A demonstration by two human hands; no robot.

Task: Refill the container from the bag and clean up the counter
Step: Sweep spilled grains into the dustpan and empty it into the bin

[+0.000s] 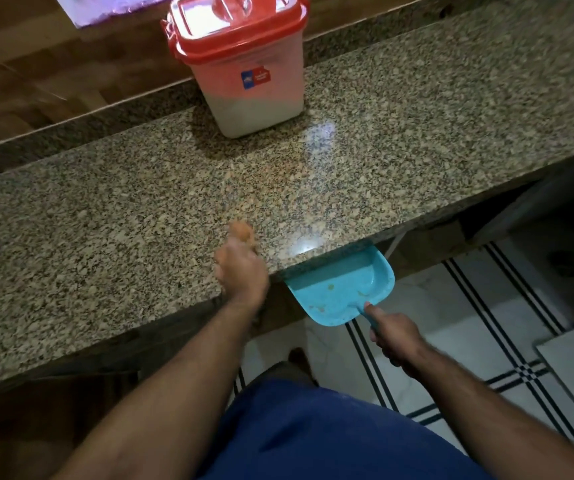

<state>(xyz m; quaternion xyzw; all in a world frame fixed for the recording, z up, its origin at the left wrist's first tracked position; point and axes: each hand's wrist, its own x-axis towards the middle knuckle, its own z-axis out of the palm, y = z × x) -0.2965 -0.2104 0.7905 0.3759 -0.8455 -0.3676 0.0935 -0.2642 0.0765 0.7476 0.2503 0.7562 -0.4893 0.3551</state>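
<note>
1. Dustpan [339,289], turquoise plastic, shallow and flat-bottomed with rounded corners, is held below the near edge of the counter [140,216]; its open mouth tucks under the edge, and its long axis runs from the handle at lower right up toward the counter. A few specks lie in it.
2. Right hand [394,337], fingers clamped on the dustpan handle, index finger laid along it.
3. Left hand [242,268], blurred, rests at the counter edge just left of the dustpan; something orange [241,231] shows at its fingers, and whether they are apart or together cannot be told.
4. Floor [469,317]: glossy white tile with dark double lines.
5. Counter: polished speckled granite, a long slab.
6. Container [244,60]: translucent, squarish, tapering downward, red lid closed, upright at the far edge, partly filled with white contents; wood-grain surface [19,74] beyond.
</note>
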